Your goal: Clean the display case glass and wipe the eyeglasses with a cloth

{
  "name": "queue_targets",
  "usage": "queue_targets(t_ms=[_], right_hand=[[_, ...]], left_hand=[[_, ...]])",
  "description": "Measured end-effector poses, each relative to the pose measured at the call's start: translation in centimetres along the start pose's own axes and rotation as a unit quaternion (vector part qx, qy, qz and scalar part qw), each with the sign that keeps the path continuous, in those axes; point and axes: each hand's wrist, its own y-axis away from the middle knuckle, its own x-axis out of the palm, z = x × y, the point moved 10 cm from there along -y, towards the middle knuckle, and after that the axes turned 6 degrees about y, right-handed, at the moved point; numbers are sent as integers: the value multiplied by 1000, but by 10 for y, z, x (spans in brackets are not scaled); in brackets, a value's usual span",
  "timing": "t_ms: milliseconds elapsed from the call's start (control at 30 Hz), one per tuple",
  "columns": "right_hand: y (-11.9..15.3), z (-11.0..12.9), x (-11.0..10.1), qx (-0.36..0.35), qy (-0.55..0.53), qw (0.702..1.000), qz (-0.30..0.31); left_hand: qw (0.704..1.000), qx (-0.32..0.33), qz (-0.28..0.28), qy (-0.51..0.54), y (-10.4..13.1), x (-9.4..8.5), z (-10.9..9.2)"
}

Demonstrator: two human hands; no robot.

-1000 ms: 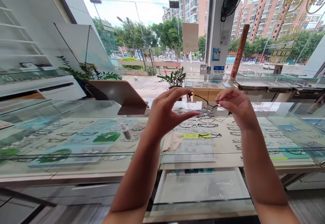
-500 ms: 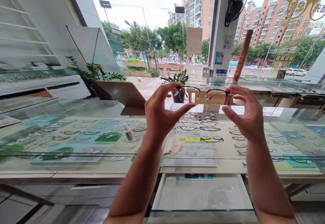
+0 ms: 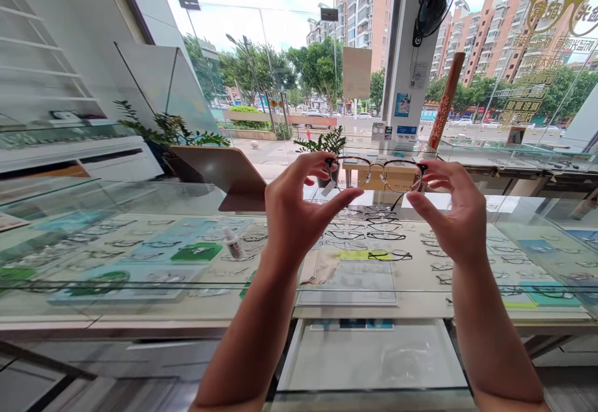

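Note:
A pair of eyeglasses with a dark upper rim and clear lenses is held up level above the glass counter. My left hand grips its left end at the hinge with the fingers, the thumb stretched below the lens. At the other end, my right hand has its fingers on the right hinge, thumb below. A small pale tag hangs near the left lens. Below the hands, a pair of black-framed glasses and a beige cloth lie on the counter.
The glass display counter holds rows of glasses. A white spray bottle stands left of my left arm, with a brown-backed tilted panel behind it. An open drawer sits below the counter. A potted plant is beyond my hands.
The eyeglasses have tilted slightly, so the lenses and lower rims show more fully and a temple hangs lower near my right thumb. Both hands keep their hold.

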Motion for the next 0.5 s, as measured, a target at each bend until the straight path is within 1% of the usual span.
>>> queue_targets(t_ms=[133, 300, 400, 500], right_hand=[[1, -1, 1, 14, -10, 1000, 7], [2, 1, -2, 21, -14, 1000, -3], [2, 2, -3, 21, -13, 1000, -6], [2, 0, -3, 23, -10, 1000, -2]], left_hand=[[1000, -12, 4, 3, 0, 0, 1], [999, -29, 20, 23, -1, 2, 6], [998, -30, 35, 45, -2, 5, 8], [997, -25, 39, 59, -2, 5, 8]])
